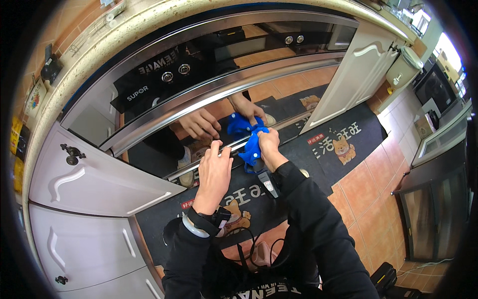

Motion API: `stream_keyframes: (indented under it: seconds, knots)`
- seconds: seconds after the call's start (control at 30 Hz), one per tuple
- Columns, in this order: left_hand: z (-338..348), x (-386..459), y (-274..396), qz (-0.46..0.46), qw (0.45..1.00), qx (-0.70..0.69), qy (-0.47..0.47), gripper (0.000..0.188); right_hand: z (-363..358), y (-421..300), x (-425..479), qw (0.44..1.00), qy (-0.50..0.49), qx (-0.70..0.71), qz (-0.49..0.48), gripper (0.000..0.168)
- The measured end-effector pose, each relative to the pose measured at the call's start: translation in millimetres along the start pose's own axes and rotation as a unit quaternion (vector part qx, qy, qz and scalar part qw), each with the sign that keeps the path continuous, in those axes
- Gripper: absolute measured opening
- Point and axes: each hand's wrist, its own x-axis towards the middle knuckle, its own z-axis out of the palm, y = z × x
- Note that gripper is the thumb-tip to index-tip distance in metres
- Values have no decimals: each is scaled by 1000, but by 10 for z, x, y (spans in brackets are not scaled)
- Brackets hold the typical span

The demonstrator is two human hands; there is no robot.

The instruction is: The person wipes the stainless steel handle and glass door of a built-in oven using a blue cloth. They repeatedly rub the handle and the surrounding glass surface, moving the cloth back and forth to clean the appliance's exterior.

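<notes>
Bunched in my right hand is a blue cloth, pressed at the lower metal trim of a built-in Supor appliance. The cloth has pale dots and part of it hangs below my fingers. To the left of it, my left hand holds nothing. Its fingers are bent and a little apart, with the tips at the same trim; whether they touch it I cannot tell. Both hands and the cloth are mirrored in the glossy dark front. A long metal bar crosses that front above my hands.
White cabinet doors with dark knobs flank the appliance. Above runs a speckled countertop. Dark floor mats with dog pictures lie on orange tiles. A dark glass-fronted cabinet stands right, and a lidded container farther back.
</notes>
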Motion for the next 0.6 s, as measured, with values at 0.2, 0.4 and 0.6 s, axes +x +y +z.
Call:
stream_keyframes:
  seconds: [0.2, 0.4, 0.6]
  knots:
    - [45, -31, -53, 6, 1000, 5, -4, 25, -110, -382, -196, 991, -22, 122, -49, 8]
    - [32, -64, -69, 25, 999, 27, -7, 26, -106, -252, -96, 999, 29, -43, -2, 23]
    - [88, -4, 15, 30, 999, 15, -31, 26, -298, -155, 114, 999, 37, -18, -18, 26]
